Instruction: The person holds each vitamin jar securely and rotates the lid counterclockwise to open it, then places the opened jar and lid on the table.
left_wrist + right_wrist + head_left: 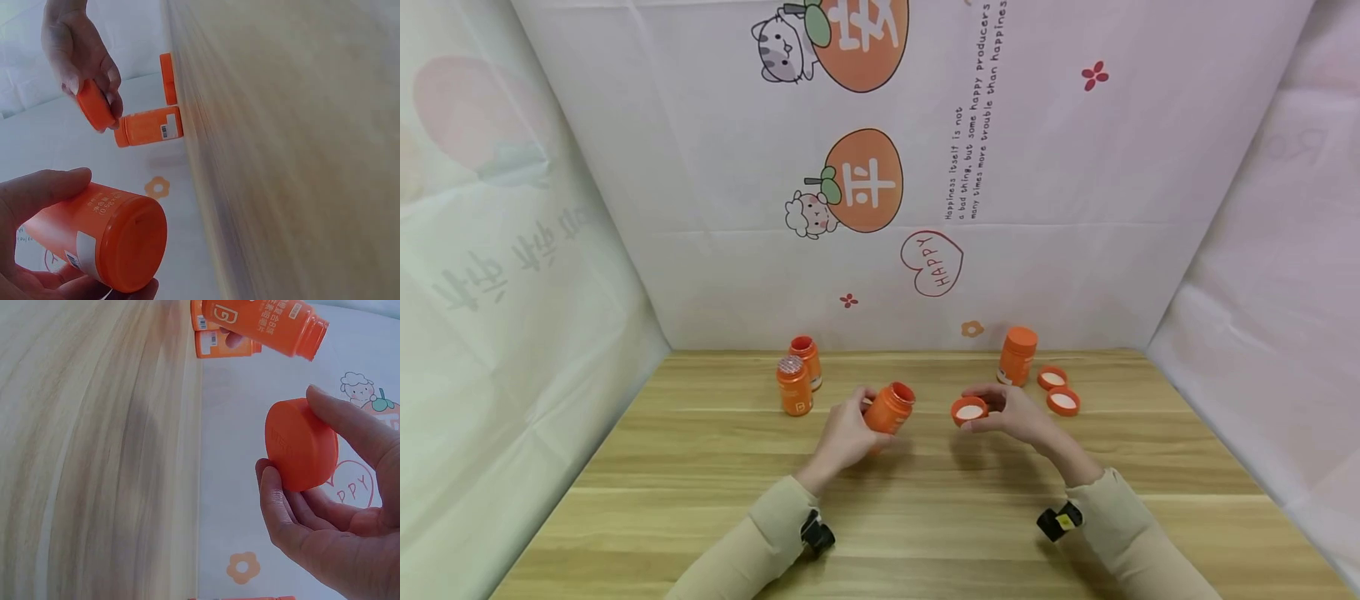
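Observation:
My left hand (847, 435) grips an orange bottle (891, 408) whose mouth is uncapped and tilts up to the right. In the left wrist view the base of that bottle (134, 244) faces the camera. Between thumb and fingers, my right hand (1011, 412) holds an orange screw cap (969, 410), its white lining facing up. The right wrist view shows the top face of this cap (294, 444). Cap and bottle are held apart, both above the table, with a gap between them.
Two uncapped orange bottles stand at the left, the front one (794, 387) with a silvery top, the rear one (806, 360) open-mouthed. A capped bottle (1018, 357) stands back right, beside two loose caps (1063, 401) on the wooden table (925, 525). A printed cloth wall (737, 275) rises behind.

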Available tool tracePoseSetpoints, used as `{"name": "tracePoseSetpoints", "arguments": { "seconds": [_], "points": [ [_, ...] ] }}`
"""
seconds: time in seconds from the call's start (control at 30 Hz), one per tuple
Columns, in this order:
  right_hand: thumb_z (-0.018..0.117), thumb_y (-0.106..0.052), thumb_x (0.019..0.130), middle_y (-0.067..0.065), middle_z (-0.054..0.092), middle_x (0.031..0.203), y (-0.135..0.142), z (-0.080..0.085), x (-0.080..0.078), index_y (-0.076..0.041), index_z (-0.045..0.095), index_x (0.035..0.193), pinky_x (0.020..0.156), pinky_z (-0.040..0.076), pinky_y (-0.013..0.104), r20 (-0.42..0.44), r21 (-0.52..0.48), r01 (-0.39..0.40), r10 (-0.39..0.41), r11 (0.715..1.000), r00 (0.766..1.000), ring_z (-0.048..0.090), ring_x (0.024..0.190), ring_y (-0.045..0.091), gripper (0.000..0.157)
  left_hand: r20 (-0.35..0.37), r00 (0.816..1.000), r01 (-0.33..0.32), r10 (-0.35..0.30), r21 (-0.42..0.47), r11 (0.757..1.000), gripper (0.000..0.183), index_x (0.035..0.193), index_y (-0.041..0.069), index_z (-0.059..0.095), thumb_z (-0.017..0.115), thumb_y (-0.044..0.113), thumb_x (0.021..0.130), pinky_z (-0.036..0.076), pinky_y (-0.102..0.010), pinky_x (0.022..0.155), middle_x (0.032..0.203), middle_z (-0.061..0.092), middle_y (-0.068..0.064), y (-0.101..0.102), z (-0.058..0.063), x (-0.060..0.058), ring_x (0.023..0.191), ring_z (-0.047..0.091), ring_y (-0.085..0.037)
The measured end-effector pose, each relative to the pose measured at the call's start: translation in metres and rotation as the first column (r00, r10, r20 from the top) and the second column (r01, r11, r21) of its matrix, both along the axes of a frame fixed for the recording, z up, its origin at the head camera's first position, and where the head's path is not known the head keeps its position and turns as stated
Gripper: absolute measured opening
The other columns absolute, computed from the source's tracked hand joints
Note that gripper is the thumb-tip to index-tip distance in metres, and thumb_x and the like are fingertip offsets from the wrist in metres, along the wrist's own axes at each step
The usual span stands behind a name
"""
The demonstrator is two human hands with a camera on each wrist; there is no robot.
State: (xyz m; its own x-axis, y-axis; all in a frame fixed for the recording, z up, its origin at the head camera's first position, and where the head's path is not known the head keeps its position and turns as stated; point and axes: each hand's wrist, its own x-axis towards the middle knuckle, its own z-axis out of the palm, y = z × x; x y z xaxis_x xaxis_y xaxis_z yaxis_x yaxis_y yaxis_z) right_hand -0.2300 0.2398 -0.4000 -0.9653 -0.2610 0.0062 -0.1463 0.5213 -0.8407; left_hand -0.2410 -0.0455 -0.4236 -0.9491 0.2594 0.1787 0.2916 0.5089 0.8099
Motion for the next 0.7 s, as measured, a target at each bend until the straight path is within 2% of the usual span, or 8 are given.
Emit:
{"name": "tracePoseSetpoints", "arguments": {
  "seconds": [0.13,0.47,0.7],
  "points": [
    [0.08,-0.026,0.076,0.018,0.061,0.12,0.002,-0.001,0.001,-0.002,0.056,0.126,0.084,0.047,0.032,-0.009,-0.005,-0.002,0.002,1.0,1.0,0.057,0.108,0.034,0.06,-0.012,1.0,-0.001,0.001,0.008,1.0,0.055,0.111,0.01,0.053,0.084,0.01,0.065,0.049,-0.047,0.086,0.107,0.066,-0.011,-0.003,-0.001,-0.002,0.096,0.063,-0.025],
    [0.078,-0.017,0.077,0.019,0.061,0.118,0.011,-0.01,-0.002,0.002,0.055,0.122,0.089,0.048,0.038,-0.049,-0.017,-0.031,0.03,0.999,0.998,0.059,0.107,0.032,0.054,-0.04,0.999,-0.02,0.022,0.03,0.999,0.054,0.109,0.01,0.053,0.084,0.006,0.064,0.048,-0.046,0.088,0.107,0.065,-0.009,-0.009,-0.001,-0.003,0.097,0.061,-0.024],
    [0.079,-0.021,0.076,0.019,0.062,0.117,0.016,-0.015,0.0,0.001,0.056,0.121,0.09,0.049,0.044,-0.081,0.007,-0.007,0.007,1.0,0.997,0.06,0.108,0.034,0.055,-0.038,0.998,-0.043,0.044,0.035,0.998,0.056,0.11,0.007,0.055,0.084,0.004,0.062,0.047,-0.046,0.09,0.107,0.064,-0.009,-0.016,0.002,-0.004,0.099,0.06,-0.025]
  ]
}}
